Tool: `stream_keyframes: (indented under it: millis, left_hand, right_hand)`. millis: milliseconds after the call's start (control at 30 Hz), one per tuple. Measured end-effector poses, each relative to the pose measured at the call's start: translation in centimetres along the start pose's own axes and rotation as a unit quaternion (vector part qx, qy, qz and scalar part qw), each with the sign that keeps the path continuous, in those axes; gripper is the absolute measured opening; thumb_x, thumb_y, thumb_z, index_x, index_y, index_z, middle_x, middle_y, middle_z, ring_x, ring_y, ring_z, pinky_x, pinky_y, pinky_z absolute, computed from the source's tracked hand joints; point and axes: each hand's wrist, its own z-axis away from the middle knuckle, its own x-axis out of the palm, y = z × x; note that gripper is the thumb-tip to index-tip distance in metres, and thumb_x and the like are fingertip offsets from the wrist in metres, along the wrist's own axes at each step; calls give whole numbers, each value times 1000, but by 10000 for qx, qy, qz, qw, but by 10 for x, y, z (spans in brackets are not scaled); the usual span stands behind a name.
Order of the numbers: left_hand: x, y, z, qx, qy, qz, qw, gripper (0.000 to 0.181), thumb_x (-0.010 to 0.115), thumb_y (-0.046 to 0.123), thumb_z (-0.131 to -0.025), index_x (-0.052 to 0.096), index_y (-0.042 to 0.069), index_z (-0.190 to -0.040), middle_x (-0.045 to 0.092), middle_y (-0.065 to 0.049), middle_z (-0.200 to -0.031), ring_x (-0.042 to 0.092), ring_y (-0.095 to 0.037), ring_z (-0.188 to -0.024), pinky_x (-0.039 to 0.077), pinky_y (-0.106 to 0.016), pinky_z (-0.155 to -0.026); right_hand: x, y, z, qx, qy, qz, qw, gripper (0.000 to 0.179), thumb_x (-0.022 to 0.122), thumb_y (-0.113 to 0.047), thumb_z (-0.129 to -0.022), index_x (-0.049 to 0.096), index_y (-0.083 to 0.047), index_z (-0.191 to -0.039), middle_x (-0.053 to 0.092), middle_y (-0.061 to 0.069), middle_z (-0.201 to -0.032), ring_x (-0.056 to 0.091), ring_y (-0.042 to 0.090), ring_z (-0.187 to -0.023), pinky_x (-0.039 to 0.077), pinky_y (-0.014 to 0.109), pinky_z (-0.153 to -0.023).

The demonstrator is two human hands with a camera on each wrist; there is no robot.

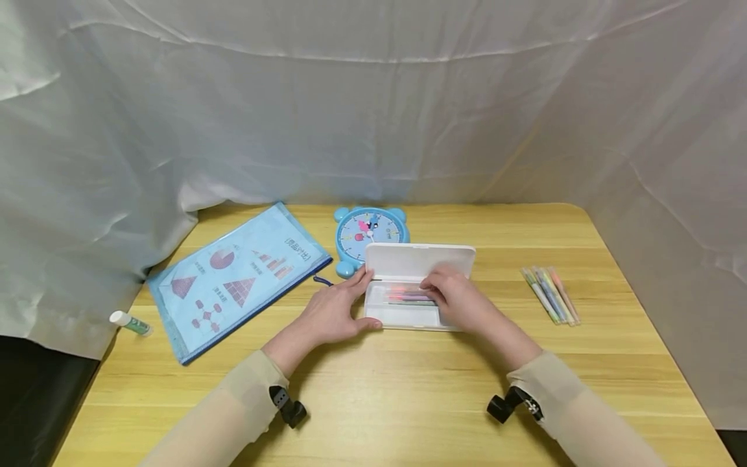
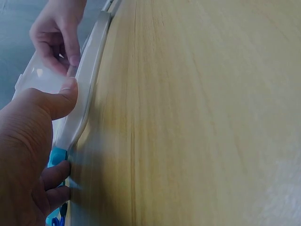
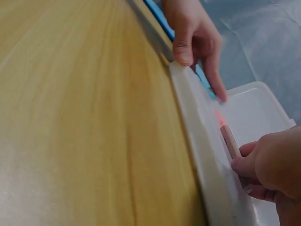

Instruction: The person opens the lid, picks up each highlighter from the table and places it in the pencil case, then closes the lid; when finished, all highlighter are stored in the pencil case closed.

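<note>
A white pencil case [image 1: 408,316] lies with its lid [image 1: 403,261] raised at the back. Several slim pens [image 1: 408,295] in pink, purple and darker tones lie inside. My left hand [image 1: 332,311] rests against the case's left end, the thumb on the front corner and the forefinger stretched toward the lid. With thumb and fingertips my right hand [image 1: 461,298] pinches a pen [image 3: 229,140] with a pinkish-orange tip, low inside the case. In the left wrist view the right hand [image 2: 59,35] hides most of that pen.
Behind the case stands a blue clock [image 1: 353,237]. A blue zippered document pouch [image 1: 239,279] lies on the left, a glue stick [image 1: 131,322] beside it. Several more pens [image 1: 551,296] lie on the right of the wooden table [image 1: 397,402]. Grey cloth [image 1: 373,117] hangs around the back.
</note>
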Motion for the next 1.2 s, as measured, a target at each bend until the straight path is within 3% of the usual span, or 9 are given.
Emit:
stream_keyframes:
  millis: [333,533,833,1067,1200]
  left_hand:
    - [1,0,0,-8,6,-7,10000,108,73,72,-88,25,20,-169,22,-1,-173,49,-33,-143,54,-43,-84]
    - [1,1,0,-5,-9,-18,10000,107,72,72,-88,25,21,-169,21,0,-173,50,-32,-143,54,-43,-84]
    - [1,1,0,11,0,-19,10000,107,73,71,-88,26,19,-169,22,-1,-173,49,-33,-143,53,-41,-82]
    - [0,2,0,-9,-7,10,10000,107,74,70,-88,25,19,-169,21,-2,-173,48,-34,-144,53,-42,-81]
    - [0,1,0,-16,-19,-14,10000,107,73,71,-88,26,19,-169,22,-2,-173,49,-33,-144,53,-41,-79]
  right_hand:
    - [1,-2,-1,-50,-279,312,9991,16,72,11,-93,78,3,-104,67,9,-100,62,27,-98,55,44,-91]
    - [-5,-1,3,-79,-82,104,9999,16,72,12,-92,78,2,-102,66,8,-99,61,26,-96,55,44,-89]
    - [-33,-1,20,-162,299,-40,9994,18,74,12,-91,75,6,-108,69,13,-107,66,32,-101,55,50,-90]
    - [-61,2,43,258,655,-222,9973,23,74,12,-92,75,4,-114,72,13,-112,70,33,-102,57,52,-85]
    - [-75,8,56,438,914,-15,9948,25,78,9,-91,77,-1,-114,74,9,-113,72,32,-101,55,53,-85]
